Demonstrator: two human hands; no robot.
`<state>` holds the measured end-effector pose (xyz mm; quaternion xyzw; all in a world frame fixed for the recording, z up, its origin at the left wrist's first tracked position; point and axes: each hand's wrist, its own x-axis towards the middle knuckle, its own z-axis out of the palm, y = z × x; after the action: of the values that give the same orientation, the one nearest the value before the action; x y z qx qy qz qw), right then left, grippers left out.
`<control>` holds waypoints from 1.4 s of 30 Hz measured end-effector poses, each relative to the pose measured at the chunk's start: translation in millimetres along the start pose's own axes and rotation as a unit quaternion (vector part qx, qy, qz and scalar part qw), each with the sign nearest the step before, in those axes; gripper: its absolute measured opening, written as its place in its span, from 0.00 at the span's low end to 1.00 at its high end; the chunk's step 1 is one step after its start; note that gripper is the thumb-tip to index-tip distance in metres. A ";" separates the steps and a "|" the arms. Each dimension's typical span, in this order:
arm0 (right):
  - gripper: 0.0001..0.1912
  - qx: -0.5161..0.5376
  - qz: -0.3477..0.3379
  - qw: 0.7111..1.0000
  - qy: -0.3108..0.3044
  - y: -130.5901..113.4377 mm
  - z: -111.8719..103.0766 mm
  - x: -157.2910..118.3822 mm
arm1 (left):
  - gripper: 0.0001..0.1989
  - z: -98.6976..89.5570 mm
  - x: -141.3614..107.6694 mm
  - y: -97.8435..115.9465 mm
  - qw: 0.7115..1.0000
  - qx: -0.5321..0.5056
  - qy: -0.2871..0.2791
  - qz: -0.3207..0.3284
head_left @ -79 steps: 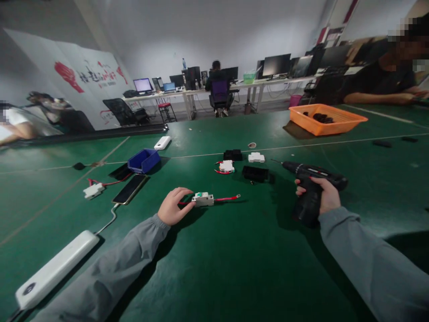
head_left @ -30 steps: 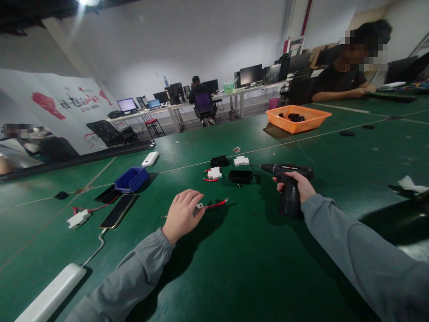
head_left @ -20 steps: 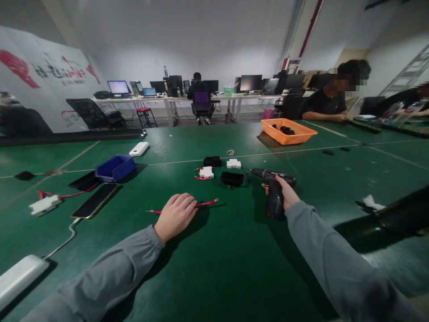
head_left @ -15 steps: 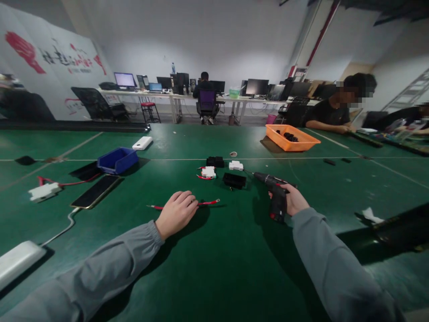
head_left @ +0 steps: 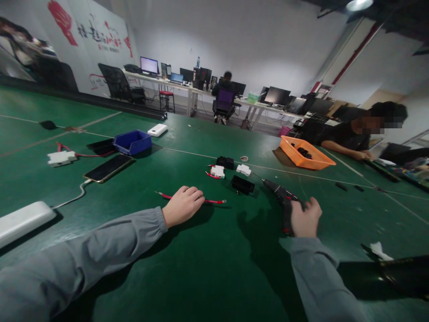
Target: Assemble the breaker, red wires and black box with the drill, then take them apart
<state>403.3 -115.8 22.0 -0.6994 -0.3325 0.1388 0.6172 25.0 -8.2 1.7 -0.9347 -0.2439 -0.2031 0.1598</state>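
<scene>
My left hand (head_left: 183,206) lies over a short red cable (head_left: 214,201) with metal lug ends, its fingers curled on the cable's middle. My right hand (head_left: 304,217) is beside the grip of a black power drill (head_left: 282,199), with its fingers apart. The drill rests on its side, its bit pointing left toward a white connector block (head_left: 243,170). Near that block sit another white block with red leads (head_left: 217,171), a black rectangular shell (head_left: 242,184) and a black part (head_left: 225,163).
On the left are a blue bin (head_left: 133,142), a phone (head_left: 109,168) on a cable, a white power strip (head_left: 27,222) and a wired white block (head_left: 62,158). An orange basket (head_left: 306,154) holds black parts. A dark cylinder (head_left: 402,275) lies right; a co-worker (head_left: 367,129) sits beyond.
My right hand has loosened from the drill's grip and its fingers have spread. My left hand stays on the red cable. The view has tilted and shifted.
</scene>
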 end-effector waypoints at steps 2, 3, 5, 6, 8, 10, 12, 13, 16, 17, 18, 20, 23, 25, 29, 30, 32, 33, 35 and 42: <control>0.29 -0.072 -0.112 0.991 0.000 -0.8 19.1 -24.2 | 0.07 0.8 -0.3 0.0 1.000 -0.001 0.001 0.000; 0.28 -0.176 -0.219 0.959 -0.031 -1.3 29.6 -36.1 | 0.07 1.2 -0.4 0.0 1.000 -0.001 0.001 0.000; 0.23 -0.288 -0.368 0.877 -0.114 -1.9 50.9 -56.1 | 0.07 2.2 -0.7 -0.2 1.000 -0.001 0.002 -0.001; 0.21 -0.310 -0.406 0.845 -0.157 -2.0 61.1 -63.1 | 0.07 2.6 -0.8 -0.3 1.000 -0.001 0.004 -0.002; 0.18 -0.324 -0.431 0.814 -0.217 -1.8 79.3 -69.9 | 0.08 3.4 -1.0 -0.5 1.000 0.000 0.008 -0.002; 0.17 -0.327 -0.419 0.809 -0.252 -0.9 93.6 -68.1 | 0.08 3.9 -1.1 -0.6 1.000 -0.001 0.009 -0.001; 0.19 -0.334 -0.395 0.814 -0.264 0.7 103.4 -61.1 | 0.07 3.8 -1.0 -0.6 1.000 -0.002 0.006 -0.001; 0.20 -0.341 -0.382 0.818 -0.261 1.8 106.5 -57.1 | 0.08 3.6 -0.9 -0.5 1.000 -0.002 0.004 -0.002; 0.22 -0.371 -0.357 0.819 -0.252 5.1 109.8 -48.7 | 0.08 1.9 0.0 -0.1 1.000 0.000 -0.001 -0.001; 0.21 -0.382 -0.354 0.815 -0.254 5.8 109.3 -47.9 | 0.08 1.2 0.4 0.0 1.000 0.001 -0.001 -0.001; 0.19 -0.391 -0.354 0.810 -0.257 6.3 108.2 -48.0 | 0.08 0.5 0.8 0.0 1.000 0.002 0.000 -0.001; 0.16 -0.404 -0.358 0.800 -0.261 6.6 105.4 -49.8 | 0.08 -0.7 1.7 0.1 1.000 0.003 0.002 0.000; 0.10 -0.417 -0.368 0.791 -0.254 7.1 99.9 -50.4 | 0.09 -1.6 2.9 0.0 1.000 0.001 0.000 0.004; 0.06 -0.426 -0.368 0.788 -0.248 9.5 94.9 -46.5 | 0.09 -1.8 3.3 0.1 1.000 -0.001 -0.001 0.005; 0.04 -0.462 -0.320 0.796 -0.224 18.2 81.9 -32.5 | 0.09 -2.3 3.3 0.1 1.000 -0.005 0.005 0.002; 0.03 -0.474 -0.298 0.803 -0.206 19.9 79.0 -29.6 | 0.09 -2.4 3.2 0.0 1.000 -0.006 0.005 0.001; 0.06 -0.480 -0.267 0.822 -0.151 22.0 75.3 -25.6 | 0.09 -2.5 3.0 -0.3 1.000 -0.008 0.004 0.001; 0.11 -0.471 -0.266 0.832 -0.122 22.4 74.7 -24.6 | 0.09 -2.4 2.9 -0.5 1.000 -0.009 0.004 0.002; 0.23 -0.443 -0.289 0.844 -0.093 22.7 75.9 -23.8 | 0.09 -1.8 2.7 -1.0 1.000 -0.009 0.004 0.005; 0.23 -0.415 -0.344 0.831 -0.139 30.7 83.3 -20.4 | 0.08 -0.2 1.7 -2.0 1.000 -0.006 -0.001 0.008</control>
<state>346.8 -65.1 -28.3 -0.7036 -0.6601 -0.1380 0.2238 25.3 -6.0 3.0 -0.9378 -0.2356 -0.2022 0.1556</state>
